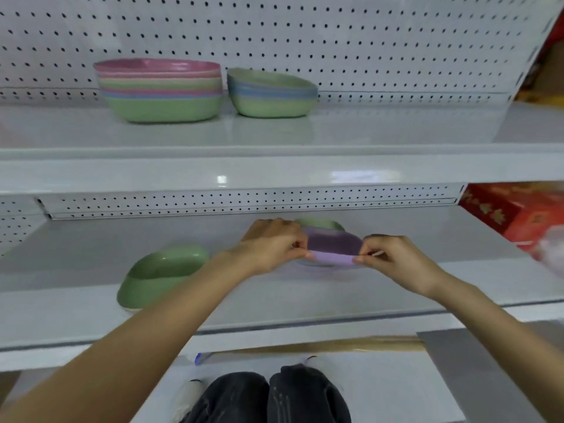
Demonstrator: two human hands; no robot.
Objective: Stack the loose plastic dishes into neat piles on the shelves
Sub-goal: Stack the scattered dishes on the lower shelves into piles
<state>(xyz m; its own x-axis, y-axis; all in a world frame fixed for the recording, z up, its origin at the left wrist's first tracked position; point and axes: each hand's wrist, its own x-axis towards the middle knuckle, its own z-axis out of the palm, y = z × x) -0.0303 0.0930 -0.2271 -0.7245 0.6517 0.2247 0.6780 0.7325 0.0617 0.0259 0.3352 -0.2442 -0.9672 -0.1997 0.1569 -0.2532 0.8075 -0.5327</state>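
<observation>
Low over the lower shelf (76, 257), left hand (274, 245) and right hand (393, 257) pinch the purple dish (332, 244) by its rim at 9 and 3 o'clock, a green dish (320, 223) at its 12; probably light, stiff, slick plastic, best held by the rims.

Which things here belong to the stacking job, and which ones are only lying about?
Job: purple dish, pinched by left hand and right hand; green dish behind it; loose green dish on the left; tall pile and smaller pile on the upper shelf.
Lying about: red box, brown roll below.
</observation>
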